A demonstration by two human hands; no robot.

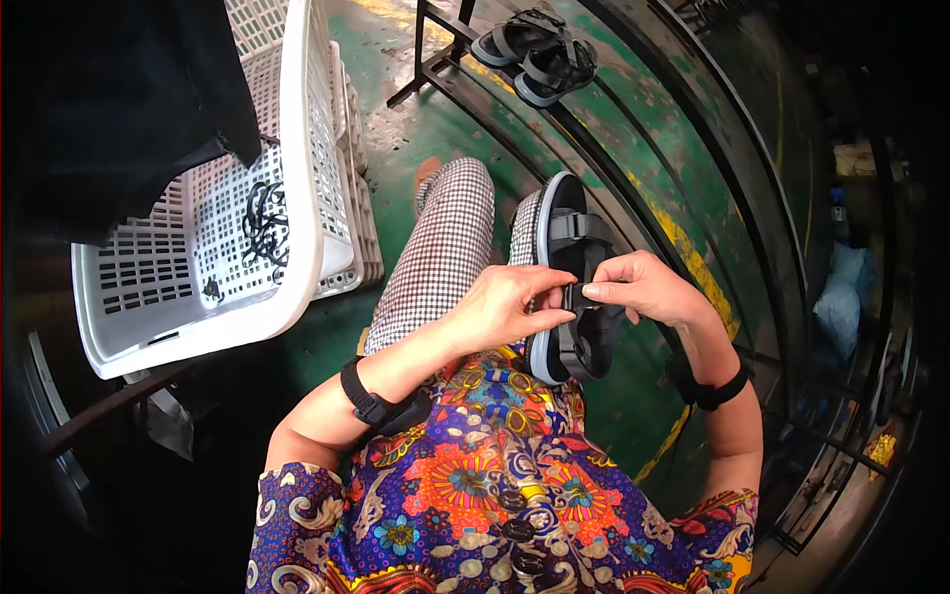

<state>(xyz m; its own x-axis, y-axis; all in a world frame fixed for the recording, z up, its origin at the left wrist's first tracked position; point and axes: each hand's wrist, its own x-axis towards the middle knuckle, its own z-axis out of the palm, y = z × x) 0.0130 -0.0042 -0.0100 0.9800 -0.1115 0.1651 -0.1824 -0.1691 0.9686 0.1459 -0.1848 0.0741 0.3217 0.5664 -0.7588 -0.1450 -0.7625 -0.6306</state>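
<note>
A black sandal [569, 213] with a pale grey sole edge rests lengthwise on my right thigh, its straps facing up. Above its middle, my left hand [515, 305] pinches one side of a small dark strap buckle [582, 295] between thumb and fingers. My right hand [643, 287] grips the strap from the other side, thumb on top and fingers curled. Another buckled strap crosses the sandal at its far end, and one more lies close to my shirt. The fingers cover part of the middle strap.
At left stands a white perforated plastic basket [315, 188] holding several black strap pieces [265, 226] and dark cloth. A pair of finished-looking sandals [539, 57] sits on a black metal rack [633, 168] ahead and right. Beneath is a green floor [391, 129] with yellow lines.
</note>
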